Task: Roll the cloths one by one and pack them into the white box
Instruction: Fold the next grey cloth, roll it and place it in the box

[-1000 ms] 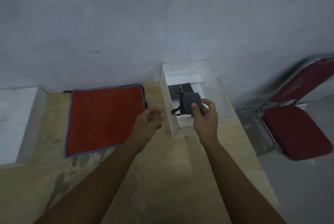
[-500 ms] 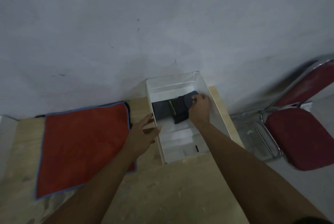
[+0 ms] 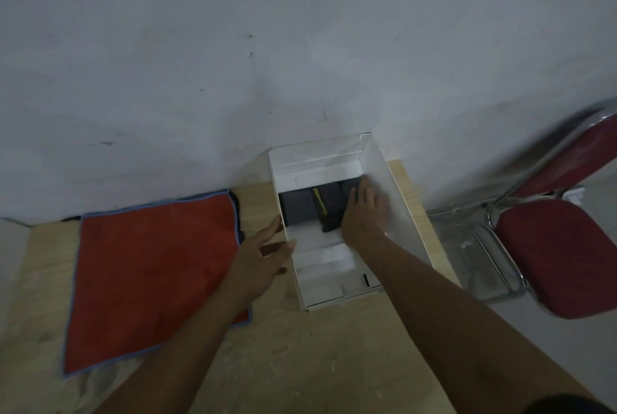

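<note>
The white box (image 3: 397, 180) stands open on the wooden table against the wall. Dark grey rolled cloths (image 3: 300, 208) with a yellow-green tag lie across its far half. My right hand (image 3: 364, 210) is inside the box, fingers straight, lying flat on the right-hand grey roll and covering most of it. My left hand (image 3: 263, 255) hovers open with spread fingers by the box's left wall; whether it touches the wall is unclear. A red cloth with blue edging (image 3: 150, 276) lies flat to the left, with a darker cloth peeking out beneath its far edge.
A red-seated metal chair (image 3: 561, 256) stands off the table's right edge. A grey wall runs right behind the box and cloths. Bare wooden table (image 3: 300, 357) stretches in front of the box.
My right hand carried a grey rolled cloth into the box and set it beside the other roll; it now lies flat on it. My left hand moved up to the box's left wall.
</note>
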`<action>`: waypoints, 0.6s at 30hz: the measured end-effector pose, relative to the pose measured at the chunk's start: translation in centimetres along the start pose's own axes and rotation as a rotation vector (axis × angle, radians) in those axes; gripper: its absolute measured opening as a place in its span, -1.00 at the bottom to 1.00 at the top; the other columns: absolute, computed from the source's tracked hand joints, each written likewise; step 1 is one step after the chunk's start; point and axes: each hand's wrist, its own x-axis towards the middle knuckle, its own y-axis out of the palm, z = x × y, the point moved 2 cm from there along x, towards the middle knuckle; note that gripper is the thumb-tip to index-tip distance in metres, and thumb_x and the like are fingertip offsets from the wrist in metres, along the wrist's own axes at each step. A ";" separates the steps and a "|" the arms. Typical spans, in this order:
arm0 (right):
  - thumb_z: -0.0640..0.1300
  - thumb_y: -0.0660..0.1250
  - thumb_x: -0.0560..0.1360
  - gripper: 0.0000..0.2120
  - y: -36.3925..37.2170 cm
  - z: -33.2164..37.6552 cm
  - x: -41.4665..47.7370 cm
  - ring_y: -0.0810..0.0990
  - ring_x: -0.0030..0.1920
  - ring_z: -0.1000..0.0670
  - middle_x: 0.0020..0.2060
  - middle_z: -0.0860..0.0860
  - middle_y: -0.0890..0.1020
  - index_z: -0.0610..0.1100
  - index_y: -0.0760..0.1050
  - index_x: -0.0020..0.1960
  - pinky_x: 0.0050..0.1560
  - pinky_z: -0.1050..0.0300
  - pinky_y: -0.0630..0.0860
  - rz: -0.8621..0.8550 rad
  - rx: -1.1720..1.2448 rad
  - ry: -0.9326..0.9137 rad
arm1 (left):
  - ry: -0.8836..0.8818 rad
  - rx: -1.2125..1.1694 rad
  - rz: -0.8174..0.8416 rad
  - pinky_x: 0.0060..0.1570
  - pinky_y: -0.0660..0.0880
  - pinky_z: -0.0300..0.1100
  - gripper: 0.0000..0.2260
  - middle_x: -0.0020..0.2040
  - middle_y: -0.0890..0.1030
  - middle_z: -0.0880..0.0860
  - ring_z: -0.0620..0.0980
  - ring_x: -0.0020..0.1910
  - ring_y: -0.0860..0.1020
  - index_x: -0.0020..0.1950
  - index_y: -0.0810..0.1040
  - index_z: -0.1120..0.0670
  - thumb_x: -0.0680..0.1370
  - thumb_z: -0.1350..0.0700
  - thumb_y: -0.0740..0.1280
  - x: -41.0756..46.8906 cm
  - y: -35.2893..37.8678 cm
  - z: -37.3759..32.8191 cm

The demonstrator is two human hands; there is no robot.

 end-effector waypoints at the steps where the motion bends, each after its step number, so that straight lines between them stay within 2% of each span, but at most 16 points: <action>1: -0.03 0.05 0.60 -0.38 -0.1 0.2 0.0 -0.01 0.50 -0.22 0.52 -0.27 -0.10 -0.30 -0.07 0.52 0.41 -0.08 0.14 -0.019 -0.025 -0.011 | 0.006 0.022 0.001 -0.07 0.61 -0.27 -0.45 0.31 0.36 -0.20 -0.12 0.15 0.50 0.50 0.24 0.00 0.55 0.12 0.35 -0.1 0.0 -0.2; 4: -0.08 0.04 0.61 -0.39 0.1 0.4 0.0 0.05 0.49 -0.24 0.51 -0.30 -0.04 -0.37 -0.08 0.50 0.44 -0.08 0.15 0.033 0.034 -0.035 | 0.016 0.062 0.010 -0.06 0.60 -0.28 -0.44 0.30 0.32 -0.22 -0.11 0.18 0.47 0.52 0.21 0.00 0.56 0.10 0.33 -0.3 0.0 -0.5; 8: -0.15 0.13 0.56 -0.27 0.6 -0.6 0.1 -0.04 0.53 -0.25 0.50 -0.33 -0.20 -0.39 -0.28 0.48 0.50 -0.05 0.06 0.178 0.239 -0.054 | 0.012 0.096 0.013 0.00 0.57 -0.22 -0.44 0.29 0.34 -0.19 -0.12 0.17 0.47 0.52 0.18 0.00 0.56 0.09 0.32 -0.4 0.1 -0.7; 10: -0.17 0.17 0.54 -0.23 0.2 -1.3 -0.1 -0.06 0.53 -0.21 0.52 -0.26 -0.22 -0.32 -0.28 0.51 0.51 -0.05 0.04 0.208 0.318 -0.054 | 0.016 0.118 0.016 0.05 0.57 -0.13 -0.45 0.31 0.37 -0.16 -0.15 0.11 0.50 0.52 0.19 0.01 0.57 0.08 0.31 -0.6 0.1 -0.8; 12: -0.13 0.22 0.53 -0.23 -0.7 -1.7 -0.5 -0.05 0.53 -0.22 0.53 -0.23 -0.14 -0.25 -0.20 0.53 0.50 -0.08 0.04 0.179 0.362 -0.051 | 0.024 0.141 0.014 0.08 0.56 -0.05 -0.48 0.30 0.41 -0.12 -0.25 0.01 0.51 0.51 0.23 0.04 0.57 0.08 0.30 -0.7 -0.1 -0.8; 14: -0.13 0.26 0.50 -0.27 -2.1 -1.5 -1.5 0.05 0.50 -0.25 0.52 -0.22 0.01 -0.22 -0.05 0.53 0.46 -0.13 0.12 0.083 0.435 -0.034 | 0.013 0.150 0.001 0.09 0.55 -0.04 -0.51 0.30 0.46 -0.06 -0.28 -0.02 0.51 0.50 0.27 0.07 0.58 0.10 0.30 -1.1 -0.7 -0.6; 16: -0.17 0.27 0.46 -0.43 -3.5 -0.9 -2.6 0.25 0.39 -0.26 0.43 -0.18 0.25 -0.20 0.19 0.43 0.36 -0.17 0.28 -0.082 0.607 -0.005 | -0.006 0.143 -0.010 0.05 0.55 -0.09 -0.53 0.28 0.50 0.01 -0.25 -0.03 0.52 0.49 0.29 0.11 0.58 0.14 0.29 -1.4 -1.5 0.0; 18: -0.17 0.24 0.50 -0.64 -5.4 0.2 -4.4 0.44 0.25 -0.22 0.25 -0.14 0.48 -0.18 0.37 0.29 0.26 -0.18 0.41 -0.280 0.818 0.003 | -0.006 0.148 -0.036 -0.05 0.54 -0.20 -0.57 0.23 0.53 0.03 -0.23 -0.09 0.53 0.45 0.34 0.15 0.58 0.18 0.29 -2.3 -2.7 0.7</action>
